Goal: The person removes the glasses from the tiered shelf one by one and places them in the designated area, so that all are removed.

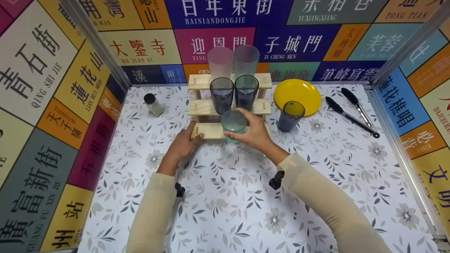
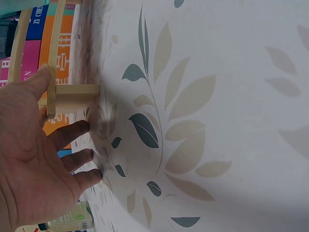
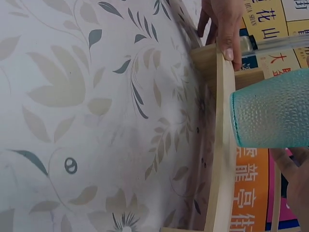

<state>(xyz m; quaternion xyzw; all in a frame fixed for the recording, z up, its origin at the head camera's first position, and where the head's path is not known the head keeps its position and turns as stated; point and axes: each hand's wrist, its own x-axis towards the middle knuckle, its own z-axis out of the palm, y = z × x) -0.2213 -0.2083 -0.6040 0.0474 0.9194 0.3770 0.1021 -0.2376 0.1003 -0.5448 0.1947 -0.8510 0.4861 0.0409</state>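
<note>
A three-step wooden rack stands on the table. At its lowest step's left end, my left hand holds the board, thumb on top; the left wrist view shows the other fingers spread beside it. My right hand grips a teal textured tumbler between thumb and fingers. The tumbler's lower end is right at the lowest board in the right wrist view. On the middle step stand two dark grey tumblers, a left one and a right one. Two frosted clear tumblers stand on the top step.
Right of the rack, another dark tumbler stands before a yellow plate. Black-tipped tongs lie farther right. A small black-capped bottle stands at left. Sign-covered walls border the table.
</note>
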